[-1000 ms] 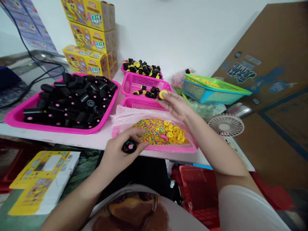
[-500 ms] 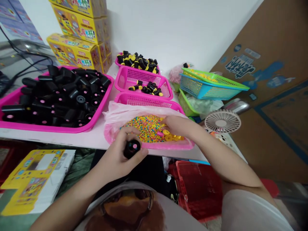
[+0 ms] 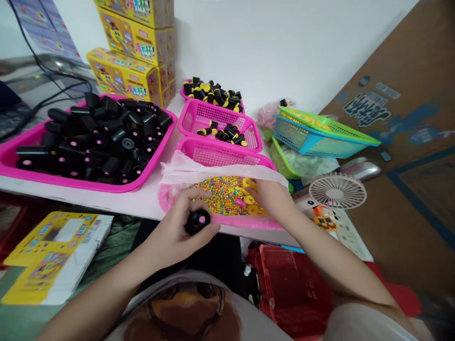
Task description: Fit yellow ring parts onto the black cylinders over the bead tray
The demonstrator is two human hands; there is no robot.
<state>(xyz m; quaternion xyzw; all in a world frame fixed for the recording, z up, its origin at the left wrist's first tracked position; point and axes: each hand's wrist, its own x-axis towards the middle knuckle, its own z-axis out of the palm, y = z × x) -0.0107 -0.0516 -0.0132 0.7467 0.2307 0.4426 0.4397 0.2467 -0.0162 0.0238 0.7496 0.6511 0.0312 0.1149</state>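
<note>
A black plastic cup (image 3: 194, 226) with small coloured beads inside and a pink dot at its centre is gripped in my left hand (image 3: 177, 227), its open end facing up. Just beyond lies a pink basket (image 3: 165, 199) lined with a pink plastic bag (image 3: 199, 168), full of small multicoloured beads (image 3: 220, 192). Over the right end of the beads, my right hand (image 3: 272, 196) has its fingers closed at a yellow ring-shaped cap (image 3: 247, 182); the fingertips are partly hidden. Several more yellow caps (image 3: 252, 209) and a pink piece (image 3: 240, 202) rest on the beads nearby.
A large pink basket (image 3: 137, 185) of black cups stands left. Behind are pink baskets (image 3: 185, 116) with black-and-yellow pieces. Yellow boxes (image 3: 124, 76) are stacked at the back. A small fan (image 3: 336, 192), coloured baskets (image 3: 305, 135) and a cardboard box (image 3: 408, 142) occupy the right.
My right hand has drawn back from the beads toward the yellow caps, where a cap now shows at its fingers. My left hand keeps the black cup. The view has shifted slightly.
</note>
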